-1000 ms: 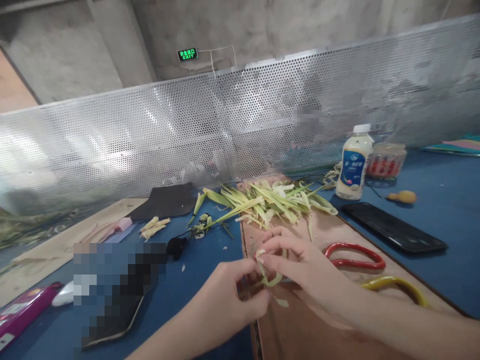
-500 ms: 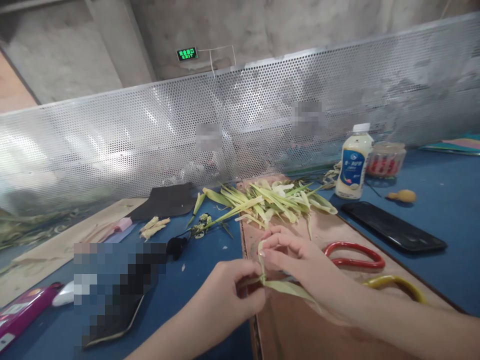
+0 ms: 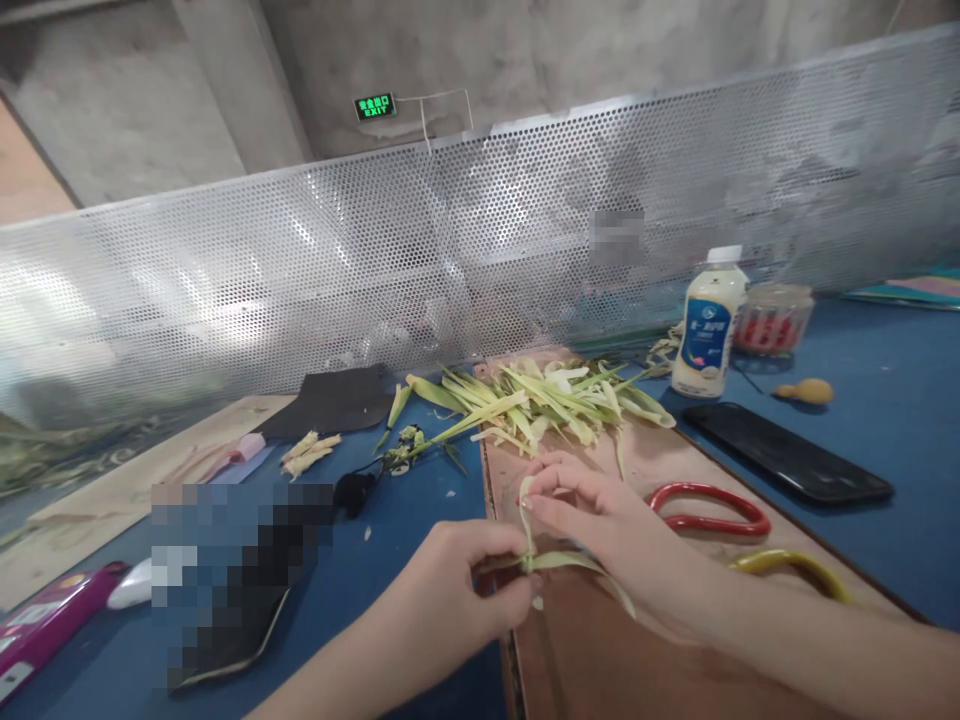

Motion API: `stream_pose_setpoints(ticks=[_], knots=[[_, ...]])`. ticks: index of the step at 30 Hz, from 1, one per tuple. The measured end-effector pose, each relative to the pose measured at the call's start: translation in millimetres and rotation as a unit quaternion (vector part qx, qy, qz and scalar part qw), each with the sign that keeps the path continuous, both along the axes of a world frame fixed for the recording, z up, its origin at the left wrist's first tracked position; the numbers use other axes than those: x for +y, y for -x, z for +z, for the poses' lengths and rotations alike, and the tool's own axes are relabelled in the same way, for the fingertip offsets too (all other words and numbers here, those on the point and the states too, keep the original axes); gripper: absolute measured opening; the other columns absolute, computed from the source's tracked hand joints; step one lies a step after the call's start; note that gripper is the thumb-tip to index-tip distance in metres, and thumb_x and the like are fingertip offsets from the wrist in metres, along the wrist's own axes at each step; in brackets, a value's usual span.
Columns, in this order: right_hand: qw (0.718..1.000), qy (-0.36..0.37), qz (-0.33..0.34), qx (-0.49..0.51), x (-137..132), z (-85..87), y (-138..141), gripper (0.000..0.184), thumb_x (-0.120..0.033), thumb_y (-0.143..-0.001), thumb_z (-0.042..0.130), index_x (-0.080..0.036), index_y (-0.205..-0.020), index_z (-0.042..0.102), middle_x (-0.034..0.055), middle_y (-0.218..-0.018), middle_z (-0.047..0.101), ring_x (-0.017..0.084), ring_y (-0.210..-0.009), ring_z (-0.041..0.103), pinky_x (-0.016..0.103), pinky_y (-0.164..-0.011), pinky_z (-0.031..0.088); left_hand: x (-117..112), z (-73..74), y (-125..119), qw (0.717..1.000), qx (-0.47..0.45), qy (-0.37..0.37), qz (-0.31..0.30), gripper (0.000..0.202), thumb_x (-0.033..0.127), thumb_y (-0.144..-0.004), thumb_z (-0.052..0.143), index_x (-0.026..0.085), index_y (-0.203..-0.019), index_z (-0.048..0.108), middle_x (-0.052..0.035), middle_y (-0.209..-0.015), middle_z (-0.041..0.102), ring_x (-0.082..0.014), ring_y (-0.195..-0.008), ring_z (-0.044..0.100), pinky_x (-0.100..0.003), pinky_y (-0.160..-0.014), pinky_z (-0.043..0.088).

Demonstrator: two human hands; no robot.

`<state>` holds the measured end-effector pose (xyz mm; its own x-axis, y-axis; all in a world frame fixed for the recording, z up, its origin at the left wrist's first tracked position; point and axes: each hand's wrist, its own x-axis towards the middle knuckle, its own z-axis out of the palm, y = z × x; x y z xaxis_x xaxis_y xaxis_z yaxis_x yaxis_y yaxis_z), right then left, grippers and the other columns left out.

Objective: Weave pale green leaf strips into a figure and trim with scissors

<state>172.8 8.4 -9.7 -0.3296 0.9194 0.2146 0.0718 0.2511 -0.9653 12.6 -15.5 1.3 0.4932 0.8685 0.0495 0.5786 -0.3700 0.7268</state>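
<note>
Pale green corn husk strips [image 3: 568,560] meet at a small knot-like crossing between my hands. My left hand [image 3: 469,580] is closed in a pinch on the husk just left of that crossing. Above and to the right, my right hand [image 3: 589,505] pinches the upper end of a thin strip that stands up from the crossing. A loose husk end runs right, beneath my right hand. Behind my hands lies a heap of green and cream husk strips [image 3: 555,400] at the far end of the brown board [image 3: 577,660].
Scissors with a red handle [image 3: 712,530] and a yellow one lie by my right forearm. Further right are a black phone [image 3: 787,455], a milky bottle [image 3: 709,330] and a jar [image 3: 776,320]. A purple tool [image 3: 52,625] lies left; a perforated metal screen [image 3: 337,270] stands behind.
The loose husk end has swung up slightly and now shows more of its tip under my right hand. Both hands keep nearly the same place and grip.
</note>
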Motion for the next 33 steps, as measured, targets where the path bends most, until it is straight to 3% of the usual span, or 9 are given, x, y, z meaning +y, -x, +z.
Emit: stream_pose_setpoints(ticks=[5, 11, 15, 18, 24, 29, 33], knots=[[1.000, -0.021, 0.000, -0.001, -0.2, 1.3, -1.2, 0.012, -0.025, -0.078, 0.048, -0.018, -0.069, 0.053, 0.0007, -0.085, 0.050, 0.014, -0.082, 0.048, 0.028, -0.075, 0.036, 0.2, 0.2, 0.5, 1.000, -0.005, 0.006, -0.012, 0.019, 0.021, -0.074, 0.045, 0.015, -0.067, 0.062, 0.0010, -0.064, 0.055, -0.0103, -0.059, 0.044, -0.019, -0.055, 0.031], [1.000, -0.018, 0.008, -0.011, -0.9, -0.3, -2.3, 0.012, -0.026, -0.079, 0.048, -0.019, -0.070, 0.052, 0.0005, -0.085, 0.051, 0.014, -0.082, 0.048, 0.027, -0.073, 0.036, -2.6, 1.7, -0.6, 1.000, 0.004, 0.011, -0.012, 0.016, 0.022, -0.072, 0.047, 0.015, -0.068, 0.062, 0.0021, -0.061, 0.052, -0.0100, -0.057, 0.041, -0.020, -0.054, 0.030], [0.999, 0.007, -0.008, -0.030, 0.5, -4.0, -5.3, 0.017, -0.037, -0.084, 0.042, -0.023, -0.086, 0.051, -0.0014, -0.081, 0.052, 0.014, -0.078, 0.048, 0.027, -0.069, 0.037, -0.4, 0.9, 0.8, 0.999, -0.008, 0.016, 0.026, 0.015, 0.021, -0.073, 0.046, 0.016, -0.065, 0.057, 0.0044, -0.056, 0.043, -0.0093, -0.055, 0.037, -0.019, -0.052, 0.028], [0.999, 0.016, 0.003, -0.047, 1.2, -4.1, -7.4, 0.026, -0.046, -0.085, 0.037, -0.023, -0.086, 0.050, -0.0023, -0.077, 0.051, 0.013, -0.075, 0.048, 0.026, -0.064, 0.037, 4.5, -0.7, 3.8, 0.998, -0.025, 0.013, 0.060, 0.013, 0.022, -0.073, 0.047, 0.016, -0.066, 0.056, 0.0047, -0.058, 0.042, -0.0093, -0.056, 0.037, -0.020, -0.053, 0.028], [0.993, -0.019, 0.028, -0.116, 2.3, -0.3, -7.0, 0.018, -0.036, -0.083, 0.045, -0.020, -0.078, 0.053, -0.0037, -0.072, 0.052, 0.010, -0.064, 0.043, 0.023, -0.057, 0.033, 6.5, -0.5, 4.1, 0.996, -0.064, 0.034, 0.059, 0.016, 0.028, -0.074, 0.049, 0.015, -0.074, 0.058, 0.0027, -0.065, 0.050, -0.0102, -0.060, 0.041, -0.021, -0.056, 0.031], [0.997, 0.010, 0.056, -0.059, 4.3, 0.4, -7.2, 0.025, -0.038, -0.083, 0.045, -0.017, -0.070, 0.051, -0.0032, -0.066, 0.049, 0.009, -0.062, 0.044, 0.021, -0.057, 0.035, 5.4, 3.9, 2.4, 0.990, -0.099, 0.085, 0.053, 0.027, 0.037, -0.081, 0.041, 0.016, -0.067, 0.053, 0.0027, -0.062, 0.051, -0.0092, -0.057, 0.041, -0.021, -0.055, 0.032], [0.997, -0.019, 0.066, -0.032, 5.1, 1.2, -7.5, 0.020, -0.035, -0.081, 0.048, -0.017, -0.071, 0.052, -0.0028, -0.066, 0.051, 0.010, -0.063, 0.047, 0.022, -0.059, 0.037, 7.7, 5.1, 3.8, 0.985, -0.120, 0.111, 0.056, 0.036, 0.040, -0.083, 0.035, 0.016, -0.063, 0.050, 0.0024, -0.059, 0.050, -0.0083, -0.053, 0.039, -0.020, -0.053, 0.031]])
